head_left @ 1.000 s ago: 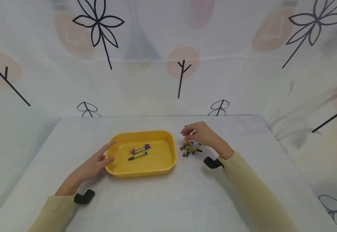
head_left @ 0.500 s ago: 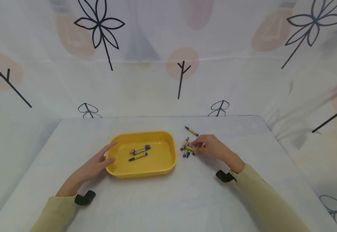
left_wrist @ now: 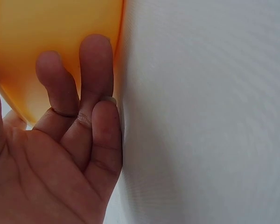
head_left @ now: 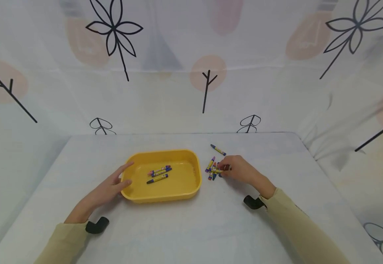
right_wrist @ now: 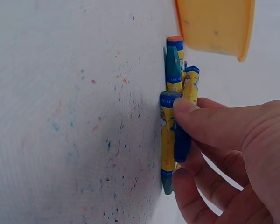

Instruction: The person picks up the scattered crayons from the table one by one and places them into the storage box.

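My left hand (head_left: 107,189) holds the left end of a yellow plastic tray (head_left: 182,183), its thumb over the rim. In the left wrist view, bent fingers (left_wrist: 97,65) lie against the tray's outer wall. Three crayons lie in the tray, including a dark-tipped one (head_left: 157,179). To the tray's right, my right hand (head_left: 239,168) is at a small crayon pile. In the right wrist view, its thumb and fingers pinch a yellow-wrapped crayon with a dark blue end (right_wrist: 182,147). A green-tipped crayon (right_wrist: 168,133) lies right beside it, with a teal-tipped crayon (right_wrist: 173,65) just beyond.
A lone crayon (head_left: 218,149) lies behind the pile, and a purple-tipped one (head_left: 210,164) at the pile's left side. The white tabletop (head_left: 178,231) carries small coloured specks near the right hand. Patterned cloth (head_left: 165,99) hangs behind the table.
My right hand has come down and toward me onto the pile from above its far side, uncovering the lone crayon there. The left hand stays at the tray.
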The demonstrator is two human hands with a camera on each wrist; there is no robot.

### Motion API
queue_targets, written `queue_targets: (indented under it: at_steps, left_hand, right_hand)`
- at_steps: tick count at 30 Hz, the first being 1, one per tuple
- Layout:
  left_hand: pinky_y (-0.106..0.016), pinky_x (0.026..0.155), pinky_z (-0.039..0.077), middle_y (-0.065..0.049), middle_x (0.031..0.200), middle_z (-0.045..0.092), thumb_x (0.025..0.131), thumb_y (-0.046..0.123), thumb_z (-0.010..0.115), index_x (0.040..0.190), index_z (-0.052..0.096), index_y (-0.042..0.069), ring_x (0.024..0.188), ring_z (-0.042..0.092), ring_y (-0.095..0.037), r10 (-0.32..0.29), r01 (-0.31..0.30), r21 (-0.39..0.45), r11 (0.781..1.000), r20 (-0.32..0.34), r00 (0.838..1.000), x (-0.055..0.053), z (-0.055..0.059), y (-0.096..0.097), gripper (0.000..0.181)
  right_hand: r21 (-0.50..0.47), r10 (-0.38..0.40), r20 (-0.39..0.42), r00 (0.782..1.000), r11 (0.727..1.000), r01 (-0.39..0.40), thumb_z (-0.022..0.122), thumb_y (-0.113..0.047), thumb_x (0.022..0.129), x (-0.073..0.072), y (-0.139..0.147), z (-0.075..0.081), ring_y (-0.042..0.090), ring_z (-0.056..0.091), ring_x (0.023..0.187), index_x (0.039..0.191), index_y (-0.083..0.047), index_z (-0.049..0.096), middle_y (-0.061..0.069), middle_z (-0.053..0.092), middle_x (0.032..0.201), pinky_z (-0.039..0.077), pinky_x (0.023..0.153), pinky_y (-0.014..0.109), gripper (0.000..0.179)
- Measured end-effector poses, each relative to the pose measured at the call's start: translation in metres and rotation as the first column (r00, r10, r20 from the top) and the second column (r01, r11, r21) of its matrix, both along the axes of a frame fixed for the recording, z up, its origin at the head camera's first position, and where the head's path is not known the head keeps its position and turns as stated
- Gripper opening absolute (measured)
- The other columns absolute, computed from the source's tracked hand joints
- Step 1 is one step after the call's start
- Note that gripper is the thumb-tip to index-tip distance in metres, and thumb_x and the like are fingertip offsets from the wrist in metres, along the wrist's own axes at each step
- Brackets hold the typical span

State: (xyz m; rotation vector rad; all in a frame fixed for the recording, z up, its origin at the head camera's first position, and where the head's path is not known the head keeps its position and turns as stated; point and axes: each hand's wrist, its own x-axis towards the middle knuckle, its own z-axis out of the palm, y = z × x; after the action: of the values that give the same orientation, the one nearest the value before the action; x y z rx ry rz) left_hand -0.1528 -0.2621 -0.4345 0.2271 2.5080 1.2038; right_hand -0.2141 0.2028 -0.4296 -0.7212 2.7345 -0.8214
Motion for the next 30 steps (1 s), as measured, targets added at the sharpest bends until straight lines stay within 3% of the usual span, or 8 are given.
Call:
queue_targets:
  at_steps: [7, 18, 27, 30]
  left_hand:
    - [-0.037, 0.071, 0.042, -0.016, 0.119, 0.049, 0.103, 0.034, 0.055, 0.16, 0.02, 0.026, 0.081, 0.053, -0.024, 0.007, -0.007, 0.004, 1.0, 0.007, 1.0, 0.0, 0.002, 0.001, 0.067]
    - [-0.035, 0.07, 0.044, -0.017, 0.121, 0.048, 0.103, 0.034, 0.056, 0.16, 0.018, 0.025, 0.08, 0.054, -0.023, -0.003, 0.003, 0.03, 1.0, 0.026, 1.0, -0.001, 0.001, 0.001, 0.069]
    - [-0.037, 0.069, 0.041, -0.016, 0.118, 0.049, 0.102, 0.033, 0.056, 0.16, 0.017, 0.024, 0.078, 0.052, -0.023, 0.002, -0.002, 0.037, 0.999, 0.022, 1.0, -0.001, 0.004, 0.003, 0.07]
    - [-0.037, 0.07, 0.042, -0.019, 0.127, 0.045, 0.103, 0.032, 0.057, 0.16, 0.017, 0.024, 0.079, 0.053, -0.024, -0.006, 0.005, 0.046, 0.999, 0.02, 1.0, -0.001, 0.004, 0.002, 0.071]
  right_hand:
    - [-0.017, 0.008, -0.038, 0.999, 1.0, -0.008, 0.073, -0.001, 0.088, 0.0, -0.001, 0.005, 0.014, 0.059, 0.084, 0.108, -0.008, 0.075, -0.004, 0.067, 0.093, 0.051, 0.076, 0.033, 0.021]
    - [-0.069, 0.043, -0.21, 0.977, 0.996, -0.059, 0.072, -0.003, 0.09, -0.001, -0.017, 0.035, 0.015, 0.061, 0.086, 0.112, -0.008, 0.075, -0.003, 0.064, 0.093, 0.053, 0.075, 0.032, 0.023]
    - [-0.111, 0.07, -0.205, 0.976, 0.989, -0.094, 0.067, -0.003, 0.095, -0.007, -0.055, 0.06, 0.015, 0.059, 0.088, 0.121, -0.007, 0.071, 0.0, 0.063, 0.098, 0.052, 0.073, 0.029, 0.027]
    - [-0.108, 0.084, -0.195, 0.977, 0.989, -0.106, 0.065, -0.004, 0.096, -0.012, -0.073, 0.067, 0.015, 0.058, 0.09, 0.121, -0.008, 0.071, 0.0, 0.063, 0.1, 0.051, 0.077, 0.029, 0.026]
